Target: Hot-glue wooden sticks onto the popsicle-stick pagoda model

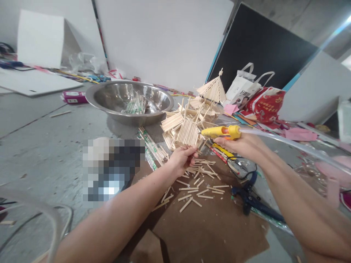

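My left hand (181,159) pinches the lower edge of a panel of glued wooden sticks (188,133), part of a stick-built model house (196,117) with a pointed roof. My right hand (241,143) grips a yellow glue gun (221,132), its nozzle pointing left at the panel; a clear glue stick (287,144) trails from its back. Several loose cut sticks (197,186) lie on brown cardboard (208,223) below my hands.
A steel bowl (129,100) holding wrapped chopsticks stands behind the model. More wrapped chopsticks (152,146) lie beside it. Blue-handled pliers (251,199) and a black cord rest at right. Paper bags (255,96), pink scraps and white boards line the back. A blurred patch sits at left.
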`<state>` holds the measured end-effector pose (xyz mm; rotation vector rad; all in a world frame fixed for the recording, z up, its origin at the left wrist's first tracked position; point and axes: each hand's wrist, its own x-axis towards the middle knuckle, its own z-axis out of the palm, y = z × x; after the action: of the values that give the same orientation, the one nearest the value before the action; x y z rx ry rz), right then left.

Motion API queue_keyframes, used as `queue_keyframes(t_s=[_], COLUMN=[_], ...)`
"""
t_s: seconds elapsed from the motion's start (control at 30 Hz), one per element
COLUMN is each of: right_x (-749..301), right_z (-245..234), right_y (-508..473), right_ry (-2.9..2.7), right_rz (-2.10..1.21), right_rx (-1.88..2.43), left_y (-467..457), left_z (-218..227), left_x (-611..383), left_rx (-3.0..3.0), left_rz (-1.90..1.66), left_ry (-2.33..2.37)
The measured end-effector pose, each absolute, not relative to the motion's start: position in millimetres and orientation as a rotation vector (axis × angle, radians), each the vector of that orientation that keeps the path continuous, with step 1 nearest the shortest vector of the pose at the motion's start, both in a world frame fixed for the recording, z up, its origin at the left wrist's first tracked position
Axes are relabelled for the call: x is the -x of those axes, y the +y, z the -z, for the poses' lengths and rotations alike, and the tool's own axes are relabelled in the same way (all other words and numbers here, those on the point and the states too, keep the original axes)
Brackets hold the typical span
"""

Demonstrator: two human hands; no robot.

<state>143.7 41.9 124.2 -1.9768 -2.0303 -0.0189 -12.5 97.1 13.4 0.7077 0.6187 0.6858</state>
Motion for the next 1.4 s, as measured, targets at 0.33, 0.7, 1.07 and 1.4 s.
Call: queue_keyframes(t_s=[0.33, 0.7, 1.07, 1.4], right_x=[-142.9, -140.8, -144.8, -148.4], right_z=[-124.1, -125.8, -122.8, -117.9], right_y=[43.1, 41.8, 43.2, 46.1], right_ry=[-2.036, -1.99, -2.006, -1.97], right_rz=[0.007, -0.041, -0.006, -0.001], right_rx=[2.007, 2.007, 1.965, 1.966], left_y=[97.3, 98.0, 99.3, 98.5], left_z=[-15.4, -10.1, -8.5, -12.3], left_x=[11.3, 14.2, 13.1, 13.3], left_rx=[-0.718, -0.741, -0.803, -0.789], left_rz=[-0.706, -0.687, -0.708, -0.697], left_ry=[0.637, 0.57, 0.603, 0.667])
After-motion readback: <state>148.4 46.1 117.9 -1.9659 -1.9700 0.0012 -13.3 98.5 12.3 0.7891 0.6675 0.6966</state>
